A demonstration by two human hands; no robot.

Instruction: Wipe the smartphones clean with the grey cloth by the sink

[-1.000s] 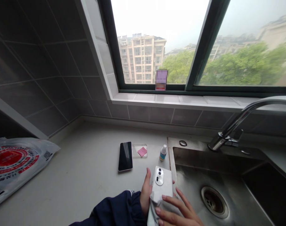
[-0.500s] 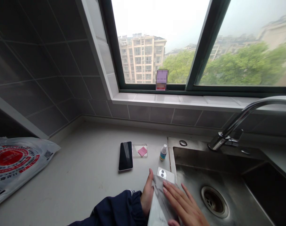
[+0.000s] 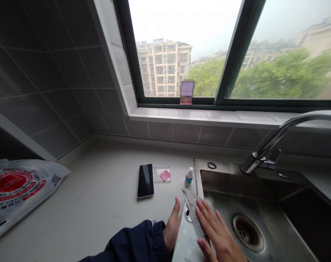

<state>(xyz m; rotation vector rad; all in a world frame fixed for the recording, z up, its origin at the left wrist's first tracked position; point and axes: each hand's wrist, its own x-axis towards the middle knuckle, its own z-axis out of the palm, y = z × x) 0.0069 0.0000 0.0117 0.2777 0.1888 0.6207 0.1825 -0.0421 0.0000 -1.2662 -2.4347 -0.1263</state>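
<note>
Near the bottom middle, my left hand (image 3: 172, 227) grips the edge of a pale phone (image 3: 188, 245) with its back turned up, thumb raised along the side. A dark round camera lens shows near the phone's top. My right hand (image 3: 216, 229) presses a thin grey cloth (image 3: 193, 203) against the phone's right side and top, its fingers stretched together over the fabric. Beyond my hands stands a small white spray bottle (image 3: 189, 176) with a blue label. To its left lies a clear phone case (image 3: 156, 177) with a pink square (image 3: 164, 175) on it, beside a black-screened phone (image 3: 145, 181).
On the right is a steel sink (image 3: 222, 203) with a drain (image 3: 248, 233) and a chrome faucet (image 3: 274, 136). A printed plastic bag (image 3: 20, 189) rests on the pale counter (image 3: 100, 203) at the left. Behind runs a window sill (image 3: 209, 113).
My right hand and the cloth have slid up and right across the phone's back, exposing more of it. The phone's top has shifted down slightly. Things on the counter stay put.
</note>
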